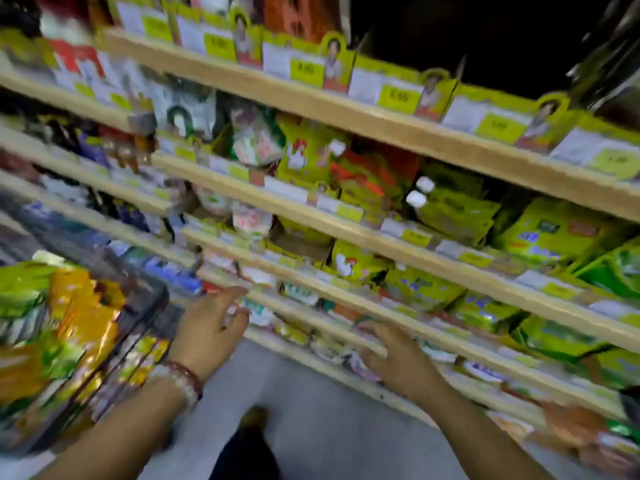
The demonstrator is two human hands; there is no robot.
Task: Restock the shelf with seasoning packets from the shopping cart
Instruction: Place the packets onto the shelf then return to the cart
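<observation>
Head view is showing a motion-blurred frame, so fine detail is not readable. Both arms are reaching forward toward the shelf, a unit of several wooden tiers running from the lower left to the upper right. Left hand is hovering near the front edge of a lower tier, fingers spread apart and relaxed, holding nothing; beaded bracelets are sitting on that wrist. Right hand is lying flat with straight fingers at the front edge of a lower tier, over small packets there; whether it is touching them cannot be told through the blur. It is gripping nothing. Seasoning packets, green, orange and yellow, are lying piled in the shopping cart at the left edge of the frame, just beside the left forearm. Green and yellow packs are filling the middle tiers. Price tags are lining the top tier's front edge.
</observation>
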